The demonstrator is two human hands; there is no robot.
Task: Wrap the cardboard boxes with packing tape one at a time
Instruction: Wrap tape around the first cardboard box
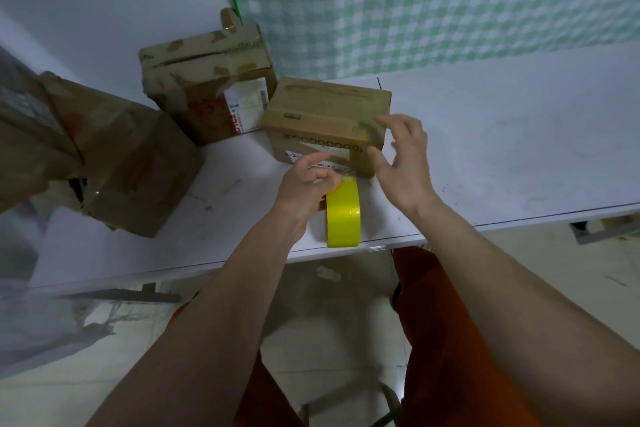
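A small cardboard box (322,121) stands on the white table (502,156) in front of me. My left hand (304,184) grips a yellow roll of packing tape (343,215) standing on edge just before the box, with a clear strip running up toward the box's front face. My right hand (401,159) hovers at the box's right front corner, fingers spread and loosely curved, holding nothing that I can make out.
A taller taped box (207,80) with a printed label stands behind and left of the small one. A large battered box (114,163) lies further left. A checked green cloth (450,0) hangs behind the table. The table's front edge runs just below the tape roll.
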